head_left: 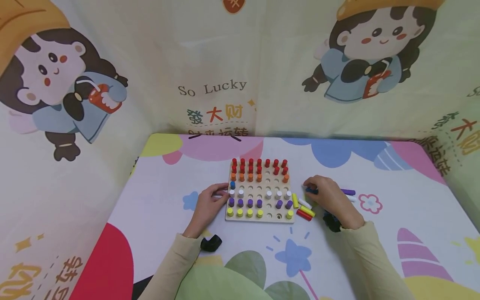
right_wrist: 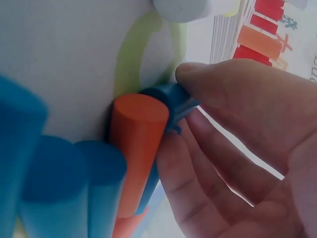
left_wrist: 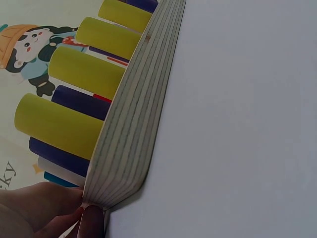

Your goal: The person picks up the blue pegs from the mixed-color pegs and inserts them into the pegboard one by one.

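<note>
A wooden pegboard (head_left: 258, 219) lies on the table with rows of red, orange, white, purple and yellow pegs, and one blue peg (head_left: 233, 185) at its left side. My left hand (head_left: 207, 206) grips the board's left edge; in the left wrist view the thumb and a finger pinch its side (left_wrist: 133, 124). To the right of the board, my right hand (head_left: 330, 196) pinches a loose blue peg (right_wrist: 171, 96) between thumb and fingers, low over the table. Right beside that peg is an orange peg (right_wrist: 138, 148), with several more blue pegs (right_wrist: 54, 173) lying near.
Between board and right hand lie a red peg (head_left: 304, 215), a white peg (head_left: 305, 203) and two yellow ones. A purple peg (head_left: 348, 192) lies beyond the right hand. A printed cloth wall (head_left: 277, 83) rises behind the table.
</note>
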Demonstrator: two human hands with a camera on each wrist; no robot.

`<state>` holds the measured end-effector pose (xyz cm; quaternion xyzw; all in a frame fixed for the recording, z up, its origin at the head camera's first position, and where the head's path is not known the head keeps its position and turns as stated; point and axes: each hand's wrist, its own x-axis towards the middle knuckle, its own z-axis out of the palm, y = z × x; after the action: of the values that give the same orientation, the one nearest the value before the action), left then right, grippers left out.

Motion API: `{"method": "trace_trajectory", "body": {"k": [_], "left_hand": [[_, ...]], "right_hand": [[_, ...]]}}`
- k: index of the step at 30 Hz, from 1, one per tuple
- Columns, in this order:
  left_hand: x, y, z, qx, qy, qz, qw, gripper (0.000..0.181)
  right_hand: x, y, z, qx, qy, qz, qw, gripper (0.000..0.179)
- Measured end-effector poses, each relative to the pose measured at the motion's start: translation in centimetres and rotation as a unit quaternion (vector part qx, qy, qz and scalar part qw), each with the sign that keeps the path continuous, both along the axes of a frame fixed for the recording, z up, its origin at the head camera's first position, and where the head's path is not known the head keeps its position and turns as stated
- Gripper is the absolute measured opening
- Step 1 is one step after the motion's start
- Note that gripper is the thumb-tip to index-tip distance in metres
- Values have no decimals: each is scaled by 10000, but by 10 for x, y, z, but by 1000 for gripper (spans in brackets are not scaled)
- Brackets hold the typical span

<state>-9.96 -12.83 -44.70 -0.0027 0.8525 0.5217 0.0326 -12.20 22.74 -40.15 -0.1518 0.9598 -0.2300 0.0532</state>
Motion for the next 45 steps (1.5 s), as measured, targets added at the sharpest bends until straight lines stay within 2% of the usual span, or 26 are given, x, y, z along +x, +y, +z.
{"method": "trace_trajectory", "body": {"k": [14, 26, 34, 45], "left_hand": [[2, -1, -4, 19, -39, 25, 10000, 35], [0, -2, -2, -14, -49, 22, 10000, 35], [-1, -3, -3, -3, -38, -29, 10000, 35], [-1, -4, -4, 56, -6, -82, 10000, 35]], "right_hand": [[2, 1, -2, -44, 129, -58, 9999, 21], [2, 1, 5, -140, 374, 77, 9992, 14], [7, 0, 9, -171, 182, 30, 9997, 14], [9, -6, 14, -274, 419, 101, 9987, 14]]}}
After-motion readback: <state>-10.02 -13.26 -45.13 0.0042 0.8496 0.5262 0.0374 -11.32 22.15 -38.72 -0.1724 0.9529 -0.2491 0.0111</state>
